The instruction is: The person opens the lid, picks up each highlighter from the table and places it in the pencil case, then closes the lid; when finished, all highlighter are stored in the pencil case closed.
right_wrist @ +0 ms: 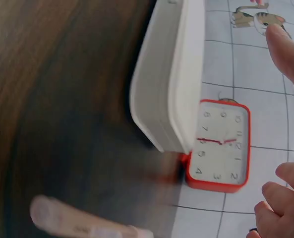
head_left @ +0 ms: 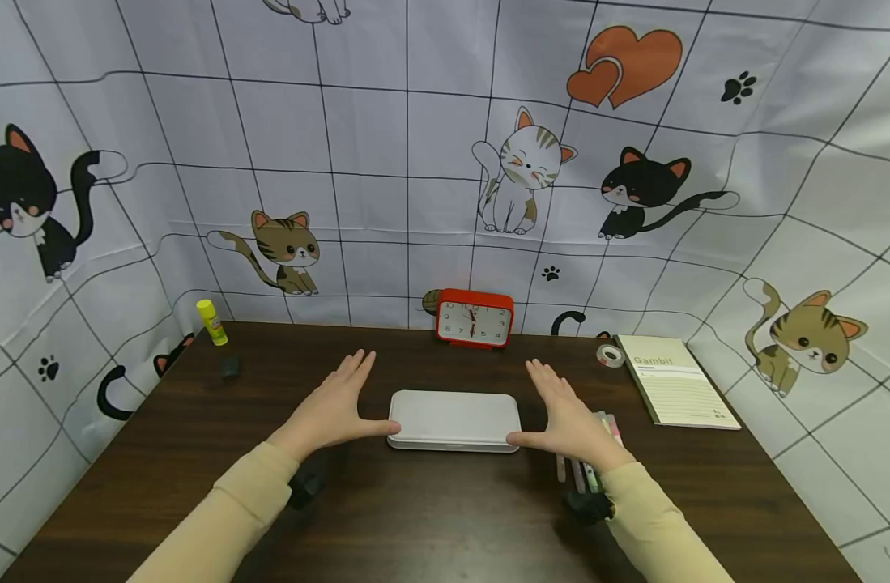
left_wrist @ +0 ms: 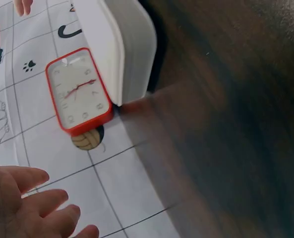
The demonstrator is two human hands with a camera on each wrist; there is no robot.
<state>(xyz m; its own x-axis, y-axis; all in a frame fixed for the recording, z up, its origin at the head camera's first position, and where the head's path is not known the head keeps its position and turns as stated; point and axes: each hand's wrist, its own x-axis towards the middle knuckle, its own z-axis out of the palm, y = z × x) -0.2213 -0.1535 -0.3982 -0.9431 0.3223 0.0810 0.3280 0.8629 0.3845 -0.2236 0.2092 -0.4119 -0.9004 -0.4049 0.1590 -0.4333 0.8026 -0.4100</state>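
Note:
A closed white case (head_left: 455, 419), probably a pencil case, lies on the dark table between my two hands. My left hand (head_left: 334, 411) is held at its left end, fingers straight and thumb pointing inward over the corner. At the opposite end, my right hand (head_left: 570, 421) mirrors it, fingers spread. In both wrist views the thumbs look apart from the case, and neither hand grips anything. Partly hidden under my right hand and wrist lie several pastel markers (head_left: 592, 478); one peach marker (right_wrist: 82, 220) shows in the right wrist view.
Behind the case, a red clock (head_left: 474, 318) stands by the cat-print backdrop. A tape roll (head_left: 611, 355) and a cream notebook (head_left: 679, 382) lie at the back right. The back left holds a yellow glue stick (head_left: 211, 322) and a small dark block (head_left: 229, 367).

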